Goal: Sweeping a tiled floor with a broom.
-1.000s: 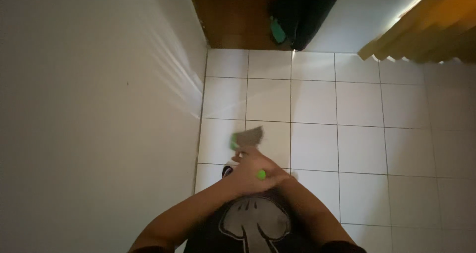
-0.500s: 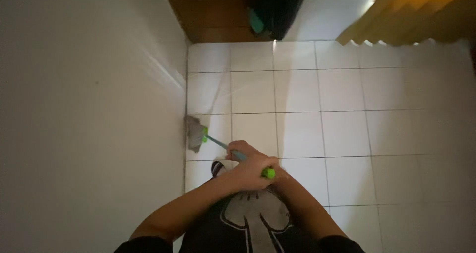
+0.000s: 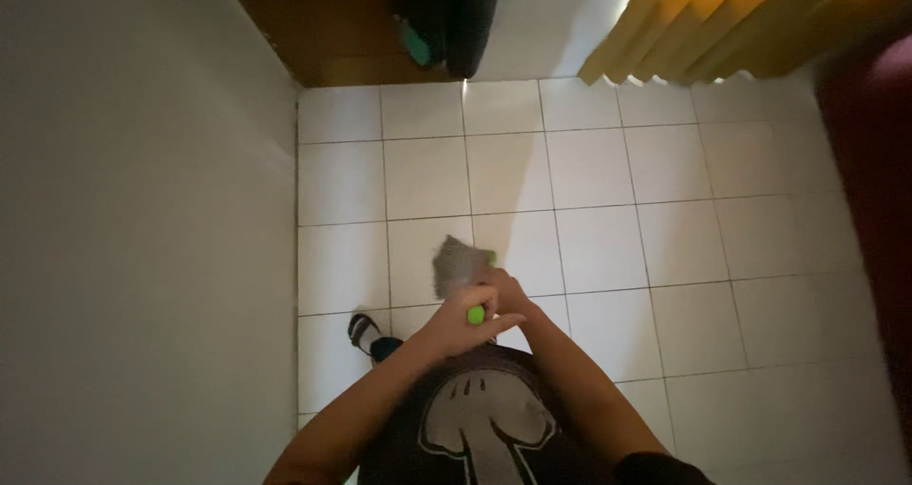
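Note:
I look straight down at a mop with a grey head resting on the white tiled floor just in front of me. Its handle ends in a bright green cap. My left hand is wrapped around the upper end of the handle by the green cap. My right hand grips the handle a little lower, closer to the mop head. Most of the handle is hidden by my hands. My foot in a dark sandal stands to the left of the mop.
A white wall runs close along the left. A dark wooden door with a black object stands at the far end. Yellow curtain folds hang at the top right. A dark red shape is at the right edge.
The mop head has swung from the left by the wall back to the middle in front of me. The view has shifted left.

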